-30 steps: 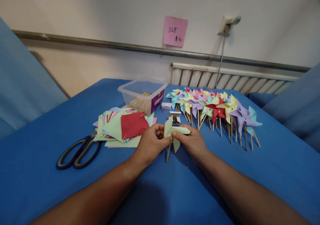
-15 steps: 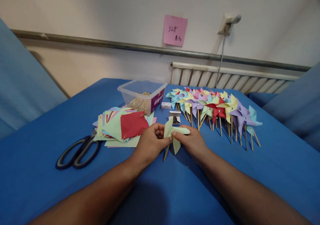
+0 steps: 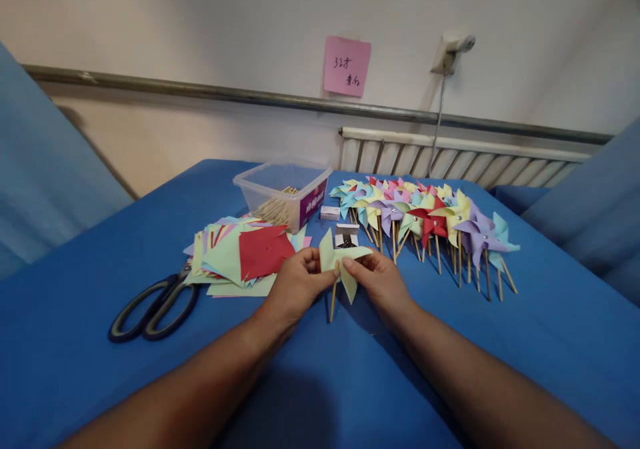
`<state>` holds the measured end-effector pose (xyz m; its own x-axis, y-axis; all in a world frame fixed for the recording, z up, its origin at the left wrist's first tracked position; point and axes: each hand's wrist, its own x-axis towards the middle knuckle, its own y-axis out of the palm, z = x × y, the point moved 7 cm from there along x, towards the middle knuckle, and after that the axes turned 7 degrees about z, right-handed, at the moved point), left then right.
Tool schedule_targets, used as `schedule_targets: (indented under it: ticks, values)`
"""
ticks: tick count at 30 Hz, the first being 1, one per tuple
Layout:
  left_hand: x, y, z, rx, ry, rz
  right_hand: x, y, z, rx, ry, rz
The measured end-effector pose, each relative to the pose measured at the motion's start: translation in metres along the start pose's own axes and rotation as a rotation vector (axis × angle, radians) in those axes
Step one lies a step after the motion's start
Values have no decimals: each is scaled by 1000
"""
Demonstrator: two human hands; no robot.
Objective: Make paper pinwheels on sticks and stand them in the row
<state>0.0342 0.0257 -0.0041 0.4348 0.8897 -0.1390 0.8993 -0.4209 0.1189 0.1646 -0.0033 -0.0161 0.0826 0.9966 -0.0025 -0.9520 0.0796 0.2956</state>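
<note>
Both hands' fingers (image 3: 327, 274) clamped on pale green pinwheel (image 3: 341, 260), stick (image 3: 333, 299) now swung nearer six o'clock, pin seemingly pressed through, finished pinwheels (image 3: 425, 219) at two o'clock.

Pinwheel (image 3: 341, 260) hub behind fingertips (image 3: 334, 274)

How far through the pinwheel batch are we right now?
Done: a large cluster of finished pinwheels lies on the blue table. In hand: the left hand and right hand pinch a pale green pinwheel onto its wooden stick. Left: a stack of cut paper squares and sticks in the clear plastic box remain unused; how many cannot be counted.
</note>
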Motion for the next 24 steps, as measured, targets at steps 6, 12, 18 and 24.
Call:
schedule_targets:
  ticks: [6, 12, 18, 24]
  values:
    - [6, -19, -2, -133, 75, -137, -6, 0, -8, -87, 93, -91]
    - [5, -21, -6, -133, 114, -156, -12, 27, -25, -65, 193, 108]
    - [2, -19, -10, -125, 108, -164, -12, 26, -24, -116, 195, 106]
    - [-1, -22, -16, -62, 132, -185, -12, 27, -22, -115, 145, 101]
